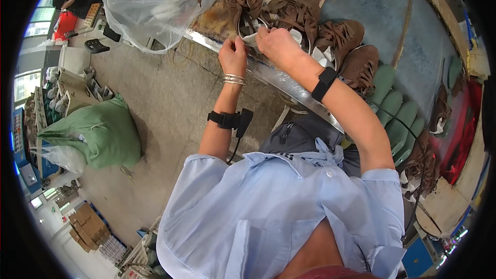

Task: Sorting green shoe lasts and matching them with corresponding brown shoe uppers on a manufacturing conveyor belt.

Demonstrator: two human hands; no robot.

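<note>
Both hands work at the table's near edge, at the opening of a brown lace-up shoe upper (245, 1). White lining or paper (251, 40) shows between them. My left hand (232, 57) is closed in a pinch at the left end of this white part. From the other side, my right hand (279, 44) pinches its edge with bent fingers. The exact grip points are partly hidden by the fingers. Another brown shoe upper (294, 11) lies just beyond my right hand, and two more brown shoes (341, 39) (360, 67) rest beside my right wrist.
Several green insoles (397, 108) lie along the table's right side. A clear plastic bag (150, 15) with brown shoe parts hangs over the left edge. A metal strip (289, 87) borders the table. On the floor stands a large green sack (106, 132). A cable (408, 129) runs past my right arm.
</note>
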